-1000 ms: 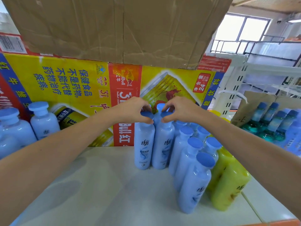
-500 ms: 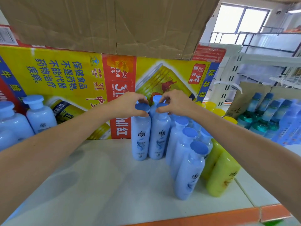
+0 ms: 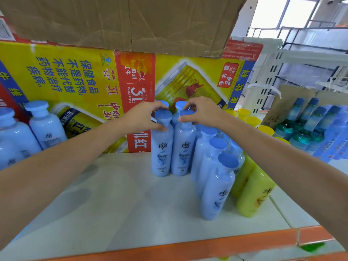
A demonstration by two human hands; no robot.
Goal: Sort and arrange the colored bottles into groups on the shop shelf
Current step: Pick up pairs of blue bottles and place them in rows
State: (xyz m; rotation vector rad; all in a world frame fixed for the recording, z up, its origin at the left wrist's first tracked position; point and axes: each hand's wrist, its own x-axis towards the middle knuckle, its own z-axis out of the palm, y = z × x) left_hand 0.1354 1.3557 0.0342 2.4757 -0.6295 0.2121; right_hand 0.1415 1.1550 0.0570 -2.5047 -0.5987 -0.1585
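Two tall light-blue bottles stand side by side on the white shelf. My left hand grips the neck of the left blue bottle under its cap. My right hand pinches the cap of the right blue bottle. More blue caps show behind them. A row of blue bottles runs toward me on the right, with yellow bottles beside it.
Fat pale-blue bottles stand at the left. A yellow and red printed carton backs the shelf and a brown cardboard box hangs overhead. Packs of green and blue bottles sit at the right. The shelf's orange front edge is near me.
Both hands stay on the two bottle tops. The camera has pulled back and down, so the shelf's orange edge shows more.
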